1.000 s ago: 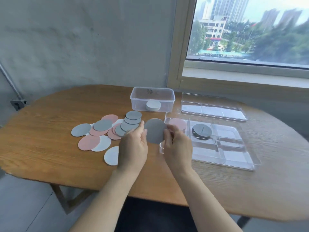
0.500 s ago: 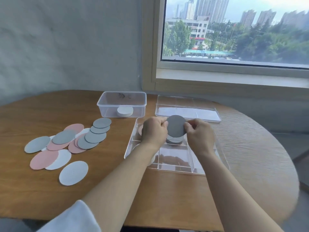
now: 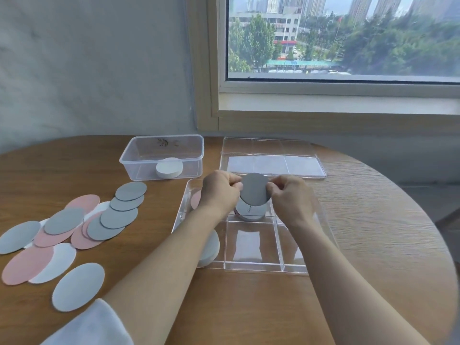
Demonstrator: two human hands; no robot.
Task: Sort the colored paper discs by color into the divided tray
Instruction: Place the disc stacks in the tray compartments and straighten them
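Hands, the left hand (image 3: 219, 192) and the right hand (image 3: 291, 197), pinched one grey disc (image 3: 255, 192) by its edges above the divided tray (image 3: 291, 267) at frame centre.

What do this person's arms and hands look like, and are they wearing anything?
The left hand and right hand are bare: no gloves, rings or watch in view. Both forearms are uncovered. A white sleeve shows on the left arm near the elbow; no sleeve shows on the right arm.

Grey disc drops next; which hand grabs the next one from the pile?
Left, likely: the pile lies left of the tray, nearer the left hand; the right hand would cross the tray.
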